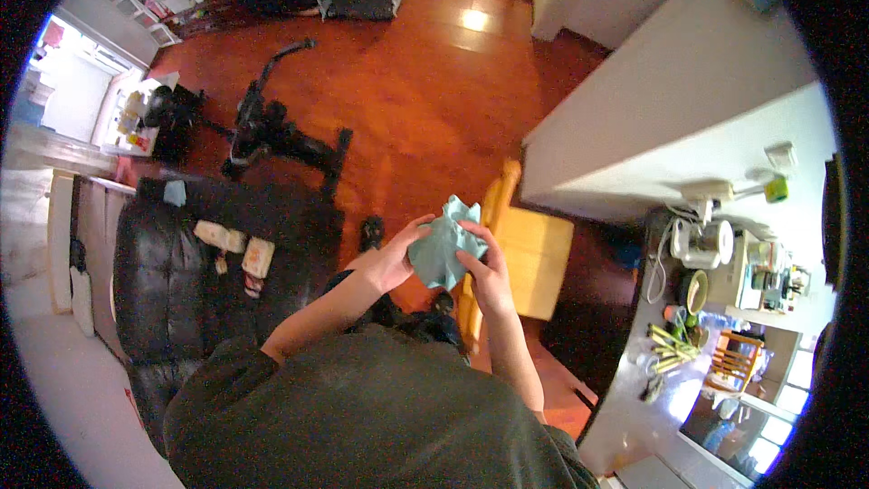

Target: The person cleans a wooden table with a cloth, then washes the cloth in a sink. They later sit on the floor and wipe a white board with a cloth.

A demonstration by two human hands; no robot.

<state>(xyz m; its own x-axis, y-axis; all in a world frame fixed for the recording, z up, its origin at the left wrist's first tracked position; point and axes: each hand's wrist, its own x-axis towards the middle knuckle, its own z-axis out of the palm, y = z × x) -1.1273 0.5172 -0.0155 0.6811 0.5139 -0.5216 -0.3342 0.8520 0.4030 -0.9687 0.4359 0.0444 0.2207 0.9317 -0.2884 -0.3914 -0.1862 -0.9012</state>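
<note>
Both hands hold a crumpled light-blue cloth in front of my body, above the reddish floor. My left hand grips its left edge, with the fingers partly hidden behind it. On the other side, my right hand pinches the cloth between thumb and fingers near its upper right part. The material looks thin and has a jagged, folded outline; whether it is fabric or paper cannot be told.
A yellow wooden chair stands close by my right hand. To the left is a black leather sofa with several packets on it. Exercise equipment stands ahead on the floor. A cluttered counter runs along the right.
</note>
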